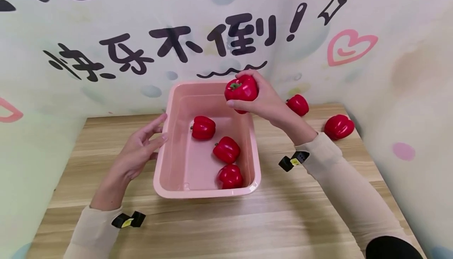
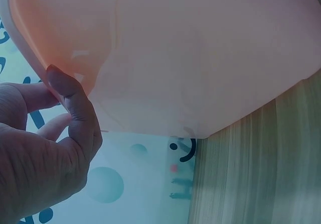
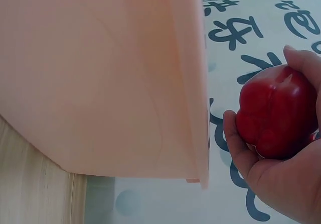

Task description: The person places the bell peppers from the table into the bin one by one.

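Observation:
A pink plastic basin [image 1: 177,194] stands on the table with several red bell peppers inside, among them one bell pepper [image 1: 203,128] toward the back and another bell pepper [image 1: 230,176] in the front right corner. My left hand [image 1: 139,150] holds the basin's left rim, with curled fingers [image 2: 83,108] against the outer wall. Over the basin's back right rim, my right hand [image 1: 263,97] grips a red bell pepper [image 1: 244,88] by its sides, its green stem facing left. In the right wrist view this held pepper [image 3: 276,111] appears beside the basin wall [image 3: 100,83].
Two more red bell peppers lie on the wooden table [image 1: 198,227] to the right: one bell pepper [image 1: 298,105] near the back edge, the other bell pepper [image 1: 338,127] by the right edge. A printed cloth wall [image 1: 177,11] closes off the back and sides.

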`<control>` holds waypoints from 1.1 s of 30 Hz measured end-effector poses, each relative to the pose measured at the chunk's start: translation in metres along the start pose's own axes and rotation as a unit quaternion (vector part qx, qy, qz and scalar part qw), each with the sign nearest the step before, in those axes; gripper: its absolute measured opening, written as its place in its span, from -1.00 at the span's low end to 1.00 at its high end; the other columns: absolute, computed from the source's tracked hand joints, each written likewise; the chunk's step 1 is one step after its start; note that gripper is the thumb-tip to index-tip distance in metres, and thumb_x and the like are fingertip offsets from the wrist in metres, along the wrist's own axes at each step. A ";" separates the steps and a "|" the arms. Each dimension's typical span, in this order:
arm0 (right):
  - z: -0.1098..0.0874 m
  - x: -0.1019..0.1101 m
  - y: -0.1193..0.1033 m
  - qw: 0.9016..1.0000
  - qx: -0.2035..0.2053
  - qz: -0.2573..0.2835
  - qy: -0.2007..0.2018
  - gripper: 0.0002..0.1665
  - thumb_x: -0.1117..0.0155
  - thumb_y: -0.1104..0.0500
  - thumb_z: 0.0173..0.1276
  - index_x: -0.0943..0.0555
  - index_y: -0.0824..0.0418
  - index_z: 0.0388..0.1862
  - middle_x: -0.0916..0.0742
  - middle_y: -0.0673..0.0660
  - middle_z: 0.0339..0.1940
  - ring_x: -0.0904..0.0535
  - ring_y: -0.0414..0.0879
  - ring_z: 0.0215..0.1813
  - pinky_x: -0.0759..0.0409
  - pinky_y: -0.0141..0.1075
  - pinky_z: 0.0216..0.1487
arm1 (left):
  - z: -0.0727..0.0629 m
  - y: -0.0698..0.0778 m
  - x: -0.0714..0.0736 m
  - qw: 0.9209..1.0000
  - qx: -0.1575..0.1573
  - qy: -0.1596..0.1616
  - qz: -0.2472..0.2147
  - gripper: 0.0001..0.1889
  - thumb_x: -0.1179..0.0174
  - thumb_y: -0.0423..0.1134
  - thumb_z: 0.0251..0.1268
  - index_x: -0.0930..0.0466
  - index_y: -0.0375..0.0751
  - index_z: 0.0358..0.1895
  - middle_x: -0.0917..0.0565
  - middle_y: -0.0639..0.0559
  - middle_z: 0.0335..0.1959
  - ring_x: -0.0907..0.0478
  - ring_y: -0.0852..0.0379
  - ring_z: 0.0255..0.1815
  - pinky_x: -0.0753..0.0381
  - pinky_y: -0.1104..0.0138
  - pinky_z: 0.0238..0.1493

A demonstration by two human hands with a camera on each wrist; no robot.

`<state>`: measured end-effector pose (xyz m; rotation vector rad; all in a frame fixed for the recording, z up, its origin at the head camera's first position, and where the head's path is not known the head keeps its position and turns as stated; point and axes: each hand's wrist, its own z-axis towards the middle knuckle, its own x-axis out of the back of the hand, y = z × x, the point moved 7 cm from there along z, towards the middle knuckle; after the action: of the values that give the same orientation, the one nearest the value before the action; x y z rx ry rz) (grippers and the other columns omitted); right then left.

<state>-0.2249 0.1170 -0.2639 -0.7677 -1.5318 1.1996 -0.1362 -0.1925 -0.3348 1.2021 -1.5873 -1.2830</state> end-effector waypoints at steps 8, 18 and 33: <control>0.004 -0.012 -0.005 0.998 0.024 -0.044 -0.044 -0.09 -0.68 0.09 0.14 -0.38 -0.03 0.41 -0.56 0.05 0.36 -0.51 -0.02 0.39 -0.83 -0.05 0.11 | -0.001 -0.002 0.002 1.000 -0.003 0.002 0.002 -0.25 -0.13 -0.30 0.63 -0.02 -0.07 0.74 -0.44 -0.01 0.14 -0.73 0.27 -0.12 -0.86 0.28 -0.23; 0.013 -0.024 -0.022 0.979 0.098 -0.149 -0.099 -0.10 -0.69 0.05 0.15 -0.38 0.05 0.39 -0.64 0.02 0.23 -0.64 -0.09 0.21 -0.84 -0.17 0.08 | 0.002 -0.003 0.000 1.000 -0.011 -0.009 -0.014 -0.25 -0.13 -0.31 0.64 -0.01 -0.09 0.74 -0.43 0.00 0.14 -0.73 0.27 -0.10 -0.86 0.27 -0.20; 0.030 -0.052 -0.019 0.923 0.129 -0.329 -0.156 -0.06 -0.68 0.02 0.14 -0.42 0.17 0.43 -0.64 0.12 0.26 -0.61 -0.04 0.26 -0.80 -0.15 0.17 | 0.002 -0.004 0.000 1.000 -0.012 -0.011 -0.025 -0.25 -0.13 -0.30 0.64 -0.02 -0.09 0.74 -0.43 -0.04 0.17 -0.73 0.24 -0.09 -0.87 0.27 -0.21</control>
<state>-0.2364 0.0554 -0.2625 0.1344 -1.6512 0.9973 -0.1377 -0.1925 -0.3389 1.2251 -1.5615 -1.3472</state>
